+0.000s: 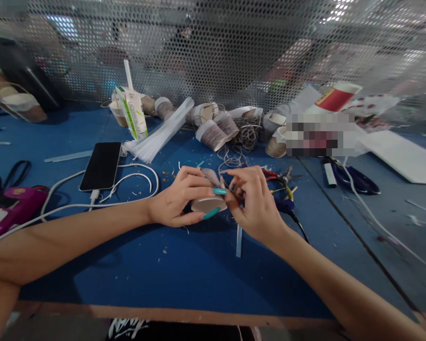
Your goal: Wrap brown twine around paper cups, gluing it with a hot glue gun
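My left hand (179,199) is wrapped round a small cardboard spool of thin wire (208,203), thumb and fingers closed on it just above the blue table (184,270). My right hand (253,203) meets it from the right, fingers pinched together at the spool's upper edge, apparently on the wire end, which is too fine to make out. A clear plastic strip (238,240) lies on the table just below both hands.
Several more wire spools (213,135) and loose wire sit behind the hands. A bundle of clear strips (159,135), a drink carton (135,111), a black phone (101,166) with white cable, pliers (282,182), scissors (355,177) and a perforated metal screen (234,52) surround the spot.
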### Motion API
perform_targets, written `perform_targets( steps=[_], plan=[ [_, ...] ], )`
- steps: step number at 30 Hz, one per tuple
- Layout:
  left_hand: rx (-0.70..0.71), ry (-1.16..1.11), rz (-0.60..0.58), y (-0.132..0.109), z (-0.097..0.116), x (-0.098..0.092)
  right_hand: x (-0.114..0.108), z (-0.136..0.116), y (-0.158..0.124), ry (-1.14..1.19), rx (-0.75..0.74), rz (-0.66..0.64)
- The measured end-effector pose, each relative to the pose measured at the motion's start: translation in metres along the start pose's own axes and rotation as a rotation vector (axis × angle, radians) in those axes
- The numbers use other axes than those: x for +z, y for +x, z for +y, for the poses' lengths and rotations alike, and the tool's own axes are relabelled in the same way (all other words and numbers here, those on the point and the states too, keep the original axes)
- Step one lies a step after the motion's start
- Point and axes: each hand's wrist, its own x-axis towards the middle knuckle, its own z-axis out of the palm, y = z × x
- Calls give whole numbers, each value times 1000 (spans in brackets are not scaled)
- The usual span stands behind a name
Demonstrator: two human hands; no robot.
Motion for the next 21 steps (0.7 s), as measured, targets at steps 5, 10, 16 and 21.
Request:
perform_targets(
  steps=[5,10,16,21],
  plan=[
    [-6,14,14,-2,-1,2,2,-1,0,-28,6,-4],
    [-2,-6,93,-6,-4,4,-1,-2,0,-44,28,104],
    [-5,-24,65,-6,-4,4,-6,2,-5,176,17,274],
    [-12,-45,50,-5,-3,3,-5,5,-12,272,-27,243]
  ],
)
